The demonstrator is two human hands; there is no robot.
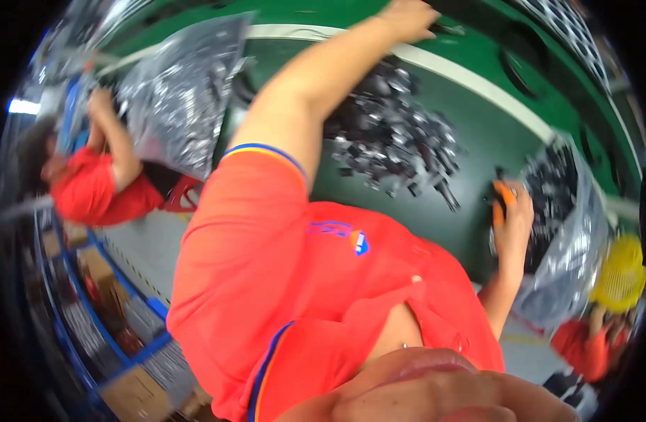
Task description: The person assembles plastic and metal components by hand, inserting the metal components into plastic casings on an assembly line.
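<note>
My left arm reaches far out across the green table, and my left hand (409,20) is over the strip beyond its pale edge. Its fingers look spread, slightly blurred. A small part (451,29) lies just past the fingertips. At the right of the table my right hand (514,214) is closed around orange-handled pliers (504,199), their dark tip pointing away from me; the jaws are too blurred to make out. Between my hands spreads a pile of small black, shiny parts (407,133). Next to my right hand, a clear plastic bag (583,239) holds more dark parts.
Another large clear bag (186,91) stands at the left, near a co-worker in red (101,186). A raised pale rail (492,88) curves along the table's far side. A yellow basket (620,274) and another person (583,344) are at the far right. Blue shelving (136,355) holds boxes behind.
</note>
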